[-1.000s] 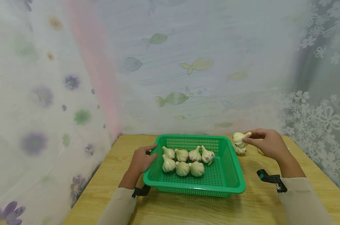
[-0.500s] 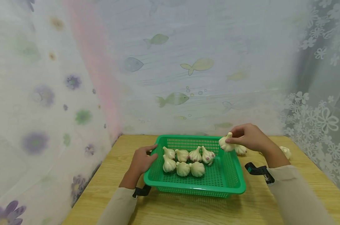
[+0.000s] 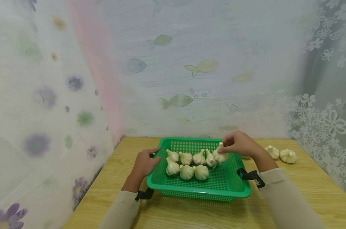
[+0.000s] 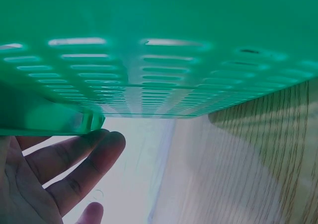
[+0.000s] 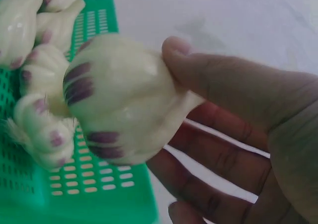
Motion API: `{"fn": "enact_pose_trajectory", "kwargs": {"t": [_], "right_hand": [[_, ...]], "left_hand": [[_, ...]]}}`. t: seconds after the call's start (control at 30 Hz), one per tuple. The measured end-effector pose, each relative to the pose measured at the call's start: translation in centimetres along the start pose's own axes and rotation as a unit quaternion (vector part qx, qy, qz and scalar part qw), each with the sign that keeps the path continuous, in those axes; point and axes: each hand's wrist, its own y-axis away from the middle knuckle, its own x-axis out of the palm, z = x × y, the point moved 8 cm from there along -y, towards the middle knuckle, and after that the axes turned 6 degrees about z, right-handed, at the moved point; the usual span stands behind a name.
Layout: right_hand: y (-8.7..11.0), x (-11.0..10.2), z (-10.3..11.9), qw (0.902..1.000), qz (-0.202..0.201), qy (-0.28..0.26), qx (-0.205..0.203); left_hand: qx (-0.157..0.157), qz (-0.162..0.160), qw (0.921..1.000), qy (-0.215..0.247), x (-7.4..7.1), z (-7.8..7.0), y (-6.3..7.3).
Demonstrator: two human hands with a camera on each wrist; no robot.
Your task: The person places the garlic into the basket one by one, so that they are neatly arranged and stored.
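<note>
My right hand (image 3: 238, 144) pinches a garlic bulb (image 3: 220, 156) by its stem, over the right part of a green plastic basket (image 3: 195, 190). In the right wrist view that bulb (image 5: 124, 102) shows purple streaks, with the thumb on one side and fingers on the other. My left hand (image 3: 144, 163) holds the basket's left rim. In the left wrist view, fingers (image 4: 82, 167) of this hand show below the rim; its thumb is out of sight there. Several garlic bulbs (image 3: 186, 171) lie in two rows inside the basket, to the left of the held one.
On the wooden table (image 3: 310, 184), right of the basket, lie garlic bulbs (image 3: 288, 156), one mostly hidden behind my right hand and the rim. A wall covering with printed fish (image 3: 177, 100) stands behind the table.
My right hand has carried the garlic bulb leftward from beyond the right rim to above the basket's inside, and lower. My left hand stays at the left rim.
</note>
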Motion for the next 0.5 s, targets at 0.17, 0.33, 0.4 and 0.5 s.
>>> {"fn": "enact_pose_trajectory", "kwargs": {"t": [0.17, 0.33, 0.4, 0.5], "right_hand": [[-0.2, 0.9, -0.4, 0.9993, 0.003, -0.028, 0.024], [-0.3, 1.9, -0.7, 0.9990, 0.017, -0.033, 0.026], [-0.4, 2.2, -0.7, 0.9989, 0.026, -0.031, 0.024], [-0.5, 2.6, -0.6, 0.9987, 0.039, -0.024, 0.024]], "left_hand": [[0.007, 0.000, 1.0000, 0.004, 0.0, -0.2, 0.0], [0.005, 0.001, 1.0000, 0.005, 0.0, -0.2, 0.1], [0.005, 0.000, 1.0000, 0.006, -0.1, -0.2, 0.1], [0.003, 0.000, 1.0000, 0.007, -0.1, -0.2, 0.1]]}}
